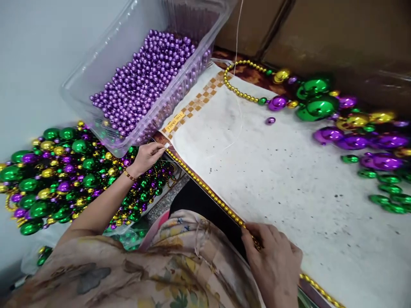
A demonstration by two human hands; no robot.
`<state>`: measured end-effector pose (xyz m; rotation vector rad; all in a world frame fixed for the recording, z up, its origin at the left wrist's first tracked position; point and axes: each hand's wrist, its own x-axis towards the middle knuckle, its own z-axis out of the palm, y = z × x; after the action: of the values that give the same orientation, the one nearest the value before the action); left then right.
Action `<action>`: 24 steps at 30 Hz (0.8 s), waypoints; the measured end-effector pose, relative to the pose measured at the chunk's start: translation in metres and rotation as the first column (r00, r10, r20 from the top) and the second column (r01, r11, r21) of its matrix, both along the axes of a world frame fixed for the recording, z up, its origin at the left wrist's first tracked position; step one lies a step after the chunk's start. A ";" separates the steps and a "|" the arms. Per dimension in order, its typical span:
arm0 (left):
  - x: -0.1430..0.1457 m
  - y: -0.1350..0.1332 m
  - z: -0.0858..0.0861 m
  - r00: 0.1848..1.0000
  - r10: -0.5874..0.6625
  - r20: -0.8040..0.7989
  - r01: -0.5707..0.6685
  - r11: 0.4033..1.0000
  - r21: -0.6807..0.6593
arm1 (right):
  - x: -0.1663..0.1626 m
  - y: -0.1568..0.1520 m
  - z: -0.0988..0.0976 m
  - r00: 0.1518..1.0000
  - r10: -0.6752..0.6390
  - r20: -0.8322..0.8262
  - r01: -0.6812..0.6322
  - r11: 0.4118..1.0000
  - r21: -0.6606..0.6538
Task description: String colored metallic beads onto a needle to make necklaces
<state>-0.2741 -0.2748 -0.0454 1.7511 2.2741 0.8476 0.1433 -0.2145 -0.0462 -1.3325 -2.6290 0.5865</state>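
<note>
A long strand of gold beads runs straight along the near edge of the table. My left hand pinches white thread at the strand's far end, where a small white bit shows at the fingertips. At the other end, my right hand is closed over the gold beads, with its thumb on the strand and some fingers hidden. More gold beads continue past the right hand. A thin white thread loops over the white cloth.
A clear plastic tub of purple beads stands at upper left. Below it piles a heap of finished-looking bead necklaces. A necklace with large green beads lies at the right, near one loose purple bead.
</note>
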 end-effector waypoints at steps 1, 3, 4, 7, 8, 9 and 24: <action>0.000 -0.001 0.000 1.000 0.008 0.003 -0.008 1.000 -0.016 | 0.001 0.000 -0.001 1.000 0.002 -0.008 -0.002 1.000 0.003; 0.000 -0.002 -0.001 1.000 0.019 0.003 -0.018 0.999 -0.034 | 0.000 0.000 -0.002 1.000 0.005 -0.019 -0.005 1.000 -0.003; 0.000 -0.002 -0.002 1.000 0.018 -0.001 -0.018 0.999 -0.033 | -0.001 0.000 -0.002 1.000 -0.003 -0.023 0.003 1.000 -0.009; -0.001 -0.003 -0.002 0.999 -0.005 -0.039 0.005 1.000 -0.011 | -0.006 -0.001 0.000 0.997 -0.063 -0.037 0.063 0.998 -0.021; 0.000 -0.004 -0.001 0.998 -0.013 -0.062 0.013 1.000 -0.006 | -0.008 -0.001 0.002 0.996 -0.077 -0.050 0.075 0.996 -0.039; 0.001 -0.003 0.001 0.996 -0.020 -0.089 0.020 1.000 -0.003 | -0.008 -0.001 0.005 0.994 -0.091 -0.065 0.086 0.994 -0.074; 0.075 0.106 0.044 0.880 -0.335 -0.336 0.345 0.938 -0.033 | 0.056 0.019 0.062 0.777 -0.531 -0.339 0.283 0.774 -0.566</action>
<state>-0.1993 -0.1685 -0.0018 2.3730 2.0348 0.5455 0.1992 -0.1960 0.0160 -1.5732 -1.7461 1.3610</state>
